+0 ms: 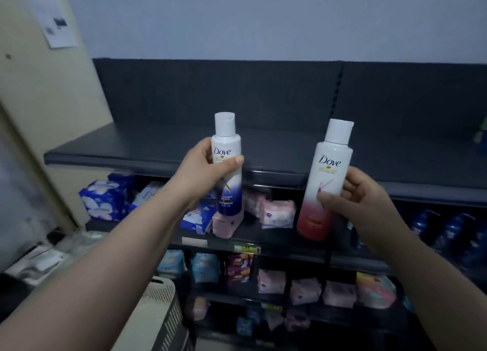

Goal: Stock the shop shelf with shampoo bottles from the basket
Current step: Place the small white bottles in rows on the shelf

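The left hand (204,173) curls its grip round the upright blue bottle (228,200), the right hand (369,200) round the slightly tilted red bottle (325,174); both bases hang below the top shelf (147,145) edge, the blue one higher.

One Dove bottle (230,198) fades from white down to deep blue; the other bottle (328,171) from white to red; the top shelf (147,145) is dark grey; the slotted basket (160,295) cream.

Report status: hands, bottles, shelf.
Left hand grips blue bottle; right hand grips red bottle. Both held before top shelf, not yet placed. Nothing blocks the way.
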A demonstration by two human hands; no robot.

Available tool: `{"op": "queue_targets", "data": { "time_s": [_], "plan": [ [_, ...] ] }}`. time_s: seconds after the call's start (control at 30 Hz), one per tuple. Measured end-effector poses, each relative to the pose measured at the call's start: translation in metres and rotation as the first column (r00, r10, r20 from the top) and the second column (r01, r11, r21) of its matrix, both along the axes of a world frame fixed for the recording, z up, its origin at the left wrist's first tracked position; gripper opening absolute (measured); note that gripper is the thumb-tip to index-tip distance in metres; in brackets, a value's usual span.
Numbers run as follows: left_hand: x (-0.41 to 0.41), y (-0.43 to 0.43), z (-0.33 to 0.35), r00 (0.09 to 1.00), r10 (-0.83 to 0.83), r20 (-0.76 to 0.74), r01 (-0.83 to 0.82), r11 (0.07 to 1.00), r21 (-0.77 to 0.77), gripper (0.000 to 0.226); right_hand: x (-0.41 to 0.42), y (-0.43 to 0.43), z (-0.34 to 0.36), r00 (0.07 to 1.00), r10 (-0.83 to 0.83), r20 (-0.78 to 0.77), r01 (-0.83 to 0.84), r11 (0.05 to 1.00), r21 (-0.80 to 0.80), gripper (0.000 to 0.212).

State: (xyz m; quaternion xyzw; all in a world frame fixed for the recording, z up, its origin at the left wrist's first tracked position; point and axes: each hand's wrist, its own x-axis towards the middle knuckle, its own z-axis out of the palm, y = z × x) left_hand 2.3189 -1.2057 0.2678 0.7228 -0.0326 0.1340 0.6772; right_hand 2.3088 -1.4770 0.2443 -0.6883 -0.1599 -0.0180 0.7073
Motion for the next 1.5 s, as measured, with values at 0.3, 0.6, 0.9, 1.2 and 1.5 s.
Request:
{"op": "queue_targets", "data": {
  "time_s": [0.3,0.6,0.9,1.2,1.5],
  "plan": [
    [0.025,0.105,0.033,0.939,0.332,0.085,-0.336,0.941,0.041,0.026,0.088,0.088,0.030,0.979,0.184,0.090,-0.184,0.983,-0.004,0.044],
    [0.072,0.230,0.043,0.867,0.484,0.123,-0.496,0.861,0.111,0.028,0.145,0.211,0.045,0.956,0.263,0.130,-0.262,0.965,-0.030,0.045],
    [0.136,0.349,0.024,0.859,0.503,0.099,-0.513,0.844,0.156,0.034,0.205,0.324,0.032,0.965,0.248,0.087,-0.243,0.968,-0.069,0.045],
    [0.177,0.427,-0.006,0.874,0.483,0.041,-0.482,0.856,0.186,0.032,0.239,0.434,0.016,0.956,0.291,0.040,-0.283,0.949,-0.142,0.047],
    [0.202,0.454,-0.018,0.873,0.486,0.035,-0.481,0.847,0.227,0.043,0.262,0.502,-0.005,0.956,0.289,0.040,-0.273,0.934,-0.229,0.049]
  ]
}}
